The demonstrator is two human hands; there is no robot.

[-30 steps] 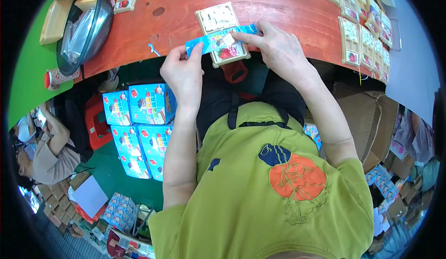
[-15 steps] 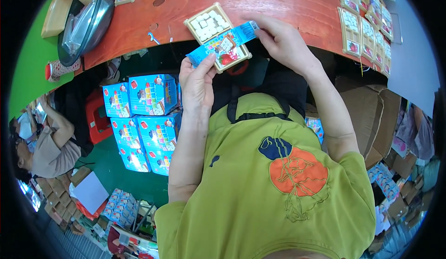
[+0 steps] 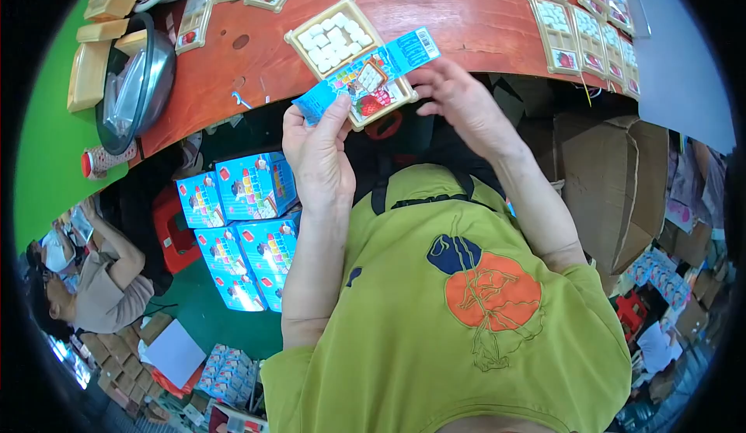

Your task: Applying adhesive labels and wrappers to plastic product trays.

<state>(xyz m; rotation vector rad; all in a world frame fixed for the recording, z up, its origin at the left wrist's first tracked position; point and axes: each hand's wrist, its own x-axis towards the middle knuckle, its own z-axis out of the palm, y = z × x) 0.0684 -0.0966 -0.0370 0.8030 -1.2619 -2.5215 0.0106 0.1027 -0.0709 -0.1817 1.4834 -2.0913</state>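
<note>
"Where's the cream tray (image 3: 315, 20) now?"

"Right in front of the person, set aslant, with its near end jutting past the edge of the table (image 3: 458, 25). I can't tell whether it rests there or is held up."

"And what's lying across it?"

"A blue printed strip (image 3: 371, 77), slanting over the middle. White pieces (image 3: 334, 42) show on the far side, a strawberry picture (image 3: 368, 105) on the near side."

"Who's got hold of the strip?"

"The left hand (image 3: 320, 157). Its thumb (image 3: 335, 116) is pressed on top and the fingers grip that end. Whether they pinch the tray's edge as well, I can't tell."

"The right hand (image 3: 470, 111)?"

"Fingers parted and loosely bent, gripping nothing I can see, just beside the tray's right corner. Touching or not, I can't say."

"What else is around?"

"More filled trays (image 3: 556, 35) on the right of the table, and blue boxes (image 3: 255, 187) stacked below, beside the left forearm."
</note>
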